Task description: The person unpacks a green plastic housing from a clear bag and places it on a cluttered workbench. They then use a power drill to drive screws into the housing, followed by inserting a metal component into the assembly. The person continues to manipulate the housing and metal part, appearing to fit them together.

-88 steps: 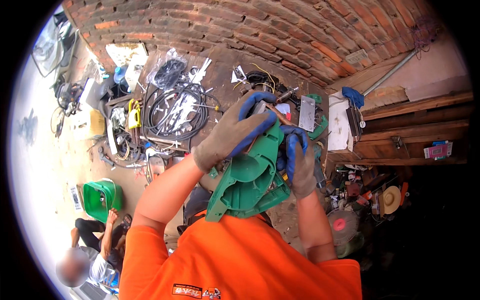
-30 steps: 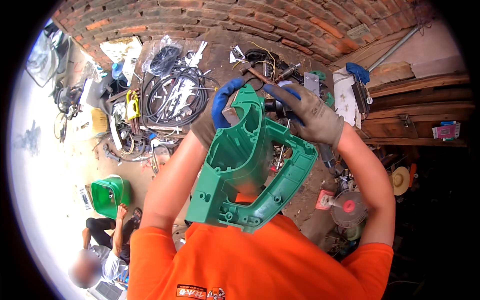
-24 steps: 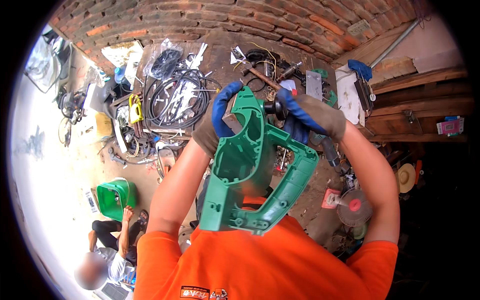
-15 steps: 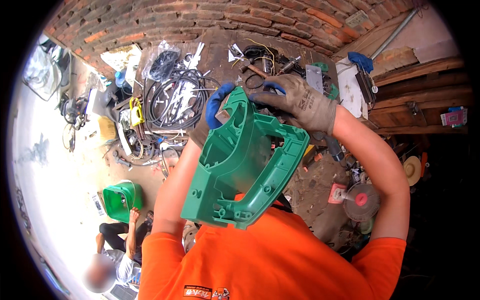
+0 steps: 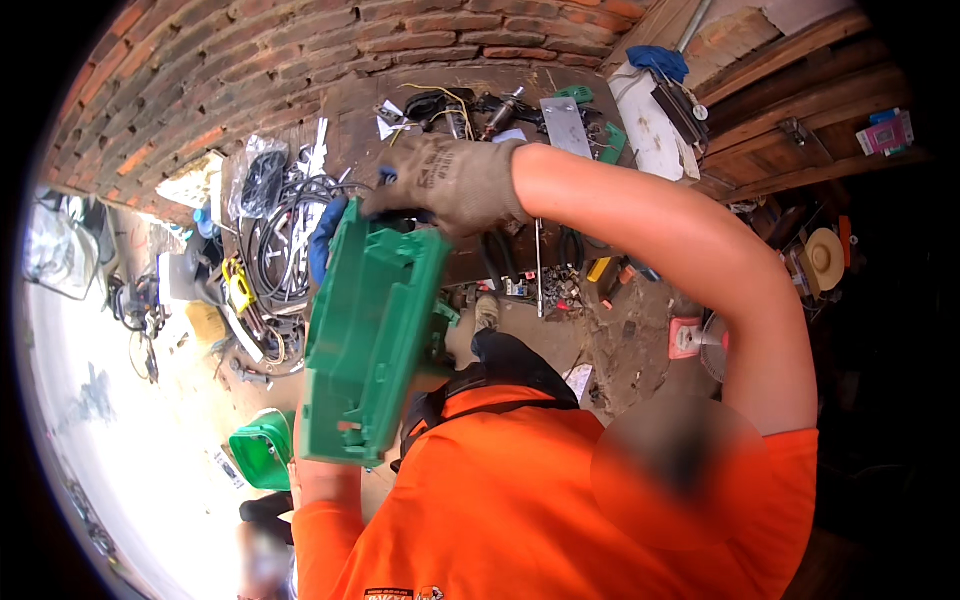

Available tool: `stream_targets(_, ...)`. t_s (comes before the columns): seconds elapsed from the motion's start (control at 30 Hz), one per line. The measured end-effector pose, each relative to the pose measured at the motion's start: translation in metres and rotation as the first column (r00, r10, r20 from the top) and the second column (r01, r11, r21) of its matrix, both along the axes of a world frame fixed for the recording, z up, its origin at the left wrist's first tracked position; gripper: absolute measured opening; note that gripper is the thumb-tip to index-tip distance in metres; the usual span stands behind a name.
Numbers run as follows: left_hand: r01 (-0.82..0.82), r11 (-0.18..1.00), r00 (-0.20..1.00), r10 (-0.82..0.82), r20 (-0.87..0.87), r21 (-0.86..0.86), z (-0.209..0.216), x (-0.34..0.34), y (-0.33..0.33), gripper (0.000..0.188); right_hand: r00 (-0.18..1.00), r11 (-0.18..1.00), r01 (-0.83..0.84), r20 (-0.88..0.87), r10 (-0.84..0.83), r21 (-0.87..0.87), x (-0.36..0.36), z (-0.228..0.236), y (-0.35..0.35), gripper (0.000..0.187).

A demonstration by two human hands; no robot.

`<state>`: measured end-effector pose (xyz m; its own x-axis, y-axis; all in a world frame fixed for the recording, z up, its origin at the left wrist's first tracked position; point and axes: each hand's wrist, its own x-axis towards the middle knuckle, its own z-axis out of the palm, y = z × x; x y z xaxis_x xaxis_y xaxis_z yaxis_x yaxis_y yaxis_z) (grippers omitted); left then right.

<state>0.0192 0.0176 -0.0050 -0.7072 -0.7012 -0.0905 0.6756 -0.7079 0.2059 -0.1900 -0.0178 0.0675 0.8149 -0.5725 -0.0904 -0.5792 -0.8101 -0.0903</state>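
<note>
A hollow green plastic power-tool housing [image 5: 372, 320] is held up in front of my chest, its long side upright and blurred by motion. My left hand [image 5: 326, 240], in a glove with blue fingers, grips its upper left edge; the rest of that hand is hidden behind the housing. My right hand [image 5: 450, 185], in a grey-brown glove, curls over the top end, its fingertips partly hidden. Below the right wrist, pliers [image 5: 497, 262] and a long metal rod [image 5: 540, 270] lie at the bench's near edge.
On the wooden workbench [image 5: 350, 115] are a coil of black cable [image 5: 262, 255], a bagged black item [image 5: 264, 180] and a metal plate [image 5: 567, 127]. A brick wall [image 5: 420, 35] stands behind. At lower left, a green bucket [image 5: 262, 450] stands near another person [image 5: 262, 550].
The housing has moved left and turned, so its handle opening no longer shows. Both hands have gone left with it, my right forearm now reaching across the bench. The view has shifted.
</note>
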Motion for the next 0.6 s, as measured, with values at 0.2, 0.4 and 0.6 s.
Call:
stream_targets(0.2, -0.145, 0.983, 0.988, 0.151, 0.044, -0.116, -0.050, 0.022, -0.020, 0.034, 0.919, 0.576, 0.340, -0.132, -0.372, 0.743, 0.010, 0.013, -0.033, 0.064)
stream_targets(0.4, -0.193, 0.970, 0.979, 0.200, 0.033, -0.149, -0.076, 0.029, -0.030, 0.033, 0.916, 0.852, 0.355, 0.042, -0.400, 0.385, 0.000, 0.000, -0.008, 0.060)
stream_targets(0.6, -0.267, 0.953, 0.962, 0.271, 0.014, -0.143, -0.116, 0.023, -0.033, 0.032, 0.290, 0.451, 0.516, 0.348, -0.892, 0.728, -0.089, -0.018, 0.031, 0.053)
